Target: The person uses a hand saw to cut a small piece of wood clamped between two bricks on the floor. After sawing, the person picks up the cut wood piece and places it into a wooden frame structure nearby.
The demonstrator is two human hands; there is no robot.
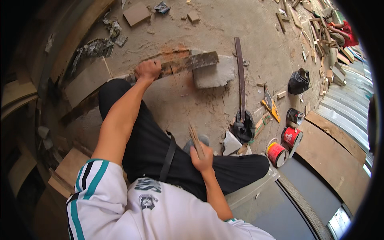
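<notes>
My left hand [148, 70] is closed on a long, worn plank [182, 64] with a dirty, dark surface. The plank slants across the ground ahead of me, and its right end rests on a pale concrete block [214, 76]. Its left part runs past my left knee. In front of my lap, my right hand [202, 159] grips a thin, rough wooden stick [195, 138] whose far end looks split. The stick points up and away from me, apart from the plank.
At right lie a dark strip [240, 76], a black plastic bag [244, 128], a yellow handsaw [272, 108], a black can [295, 116] and red cans [292, 137]. Farther right are corrugated metal [348, 100], wood scraps and a person in red [350, 34]. Boards [88, 82] stand left.
</notes>
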